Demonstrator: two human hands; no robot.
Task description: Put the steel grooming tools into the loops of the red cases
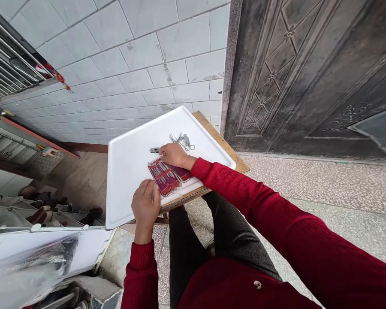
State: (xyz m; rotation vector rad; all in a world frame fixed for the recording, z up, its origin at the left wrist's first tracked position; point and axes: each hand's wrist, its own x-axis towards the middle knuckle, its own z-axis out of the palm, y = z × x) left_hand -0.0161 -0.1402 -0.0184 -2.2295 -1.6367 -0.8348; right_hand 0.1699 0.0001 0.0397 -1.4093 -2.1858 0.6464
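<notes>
Red-lined case [167, 183] open on a white tray [125, 171]

The case lies near the tray's near edge, slim metal implements [163, 172] lined up in its left half; its right half is partly covered by the right wrist. The left hand [145, 204] is at the case's left near edge, fingers bent and close together; whether it grips that edge I cannot tell. The right hand [174, 154] is over the case's far side, fingers curled narrow, and what they may hold is hidden. Small metal pieces [154, 150] lie just left of its fingertips, and loose metal tools [186, 140] lie beyond it. Wooden table [222, 143] shows beneath the tray.
</notes>
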